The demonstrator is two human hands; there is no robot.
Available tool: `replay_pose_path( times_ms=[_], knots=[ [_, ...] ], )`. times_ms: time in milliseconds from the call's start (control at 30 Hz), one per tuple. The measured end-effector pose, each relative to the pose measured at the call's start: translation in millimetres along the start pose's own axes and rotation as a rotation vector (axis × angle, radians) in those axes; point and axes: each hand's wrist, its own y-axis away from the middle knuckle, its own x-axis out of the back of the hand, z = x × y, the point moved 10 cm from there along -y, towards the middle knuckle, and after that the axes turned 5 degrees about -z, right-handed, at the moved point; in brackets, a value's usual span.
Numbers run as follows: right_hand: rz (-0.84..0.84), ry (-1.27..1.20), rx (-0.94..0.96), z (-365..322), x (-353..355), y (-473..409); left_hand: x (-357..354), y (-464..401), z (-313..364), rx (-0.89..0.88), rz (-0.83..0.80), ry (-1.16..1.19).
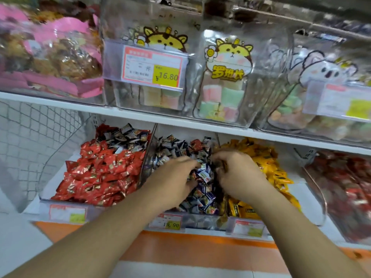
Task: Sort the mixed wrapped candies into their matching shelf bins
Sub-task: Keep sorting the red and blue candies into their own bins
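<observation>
Sorting: both hands reach into the middle bin [180, 218] on the lower shelf
Left hand [172, 177]: fingers curled down into the blue candies [202, 175]; whether they pinch one, cannot tell
Right hand [239, 173]: fingers curled among the wrappers at the divider between the middle and yellow bins; grip hidden, cannot tell
Hands: near each other, not touching
Middle bin: blue and white candies, with a red one [195, 143] at the far end
Left bin: red candies [100, 169], some blue and white ones [128, 137] heaped at the far end
Right bin: yellow candies [267, 157]
Far right bin: dark red candies [345, 183], blurred
Price tags: 19.90 tag [168, 222] on the middle bin's near edge
Upper shelf [60, 103]: clear bins of marshmallow bags [224, 81], 16.80 tag [152, 67]
</observation>
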Motion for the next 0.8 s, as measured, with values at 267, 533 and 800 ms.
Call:
replay_pose_path(
  times_ms=[267, 533, 800],
  knots=[
    [0.033, -0.056, 0.015, 7.4, -1.2, -3.5, -23.5, -33.7, 1.4, -0.004, -0.012, 0.012],
    [0.009, -0.132, 0.020, 16.7, -3.9, -7.5, 20.9, -14.7, -26.9, 0.174, 0.179, -0.092],
    [0.023, -0.165, 0.010, 18.9, -4.2, -3.3, -2.8, -16.7, 13.2, 0.029, 0.063, -0.066]
  ],
)
